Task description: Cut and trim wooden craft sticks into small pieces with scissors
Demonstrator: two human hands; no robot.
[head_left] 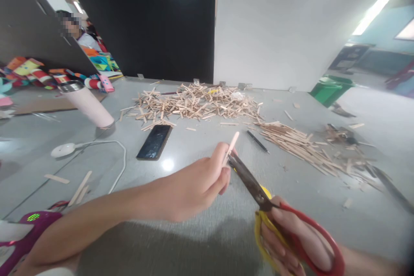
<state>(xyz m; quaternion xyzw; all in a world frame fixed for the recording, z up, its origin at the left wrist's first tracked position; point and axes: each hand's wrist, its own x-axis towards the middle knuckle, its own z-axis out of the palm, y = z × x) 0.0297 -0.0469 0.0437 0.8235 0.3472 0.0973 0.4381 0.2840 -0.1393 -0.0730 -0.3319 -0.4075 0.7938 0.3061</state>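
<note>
My left hand (200, 185) pinches a wooden craft stick (233, 141) upright, its rounded end showing above the fingers. In my right hand (291, 237) is a pair of scissors (250, 179) with one red and one yellow handle loop. The blades point up and left, and their tips reach the stick just beside my left fingers. Whether the blades touch the stick I cannot tell. Beyond my hands lies a large heap of craft sticks (194, 103). To the right, a flatter pile of sticks (294, 140) spreads over the table (207, 224).
A phone (154, 142) lies left of centre, with a pink flask (87, 105) behind it and a white cable (124, 159) nearby. A black pen (258, 141) rests between the stick piles. Dark and white panels border the back. A green bin (331, 89) stands right; a person sits far left.
</note>
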